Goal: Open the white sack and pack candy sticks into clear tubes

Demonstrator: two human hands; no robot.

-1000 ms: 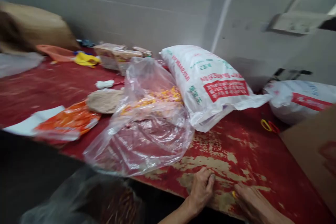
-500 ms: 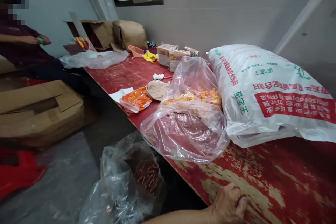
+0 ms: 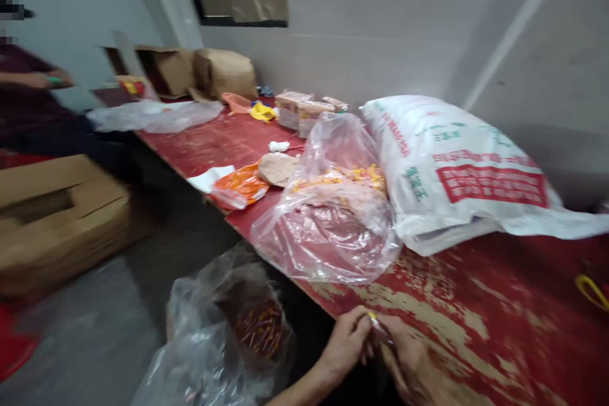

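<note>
My left hand (image 3: 346,341) and my right hand (image 3: 408,352) are close together over the table's front edge. Between them is a small, narrow yellow-tipped piece (image 3: 379,330) with a shiny, pale body; blur hides its exact kind. My left thumb and fingers pinch near its yellow end, while my right fingers close around its lower part. Below and left of my hands, a clear plastic bag (image 3: 204,346) holds many thin brown sticks with yellow ends (image 3: 261,328). On the table beyond, another clear bag (image 3: 328,244) contains small yellow and pink pieces (image 3: 364,177).
A large printed white sack (image 3: 457,171) lies on the worn red table (image 3: 523,304). An orange packet (image 3: 242,185), wrapped packs (image 3: 304,111) and cartons (image 3: 226,73) are farther back. A yellow loop (image 3: 592,292) lies right. At left are an open carton (image 3: 61,222) and a person (image 3: 28,89).
My left hand has left the tabletop and moved left to the edge. My right hand has come into view beside it, with the small yellow-tipped piece between them. The view has shifted right.
</note>
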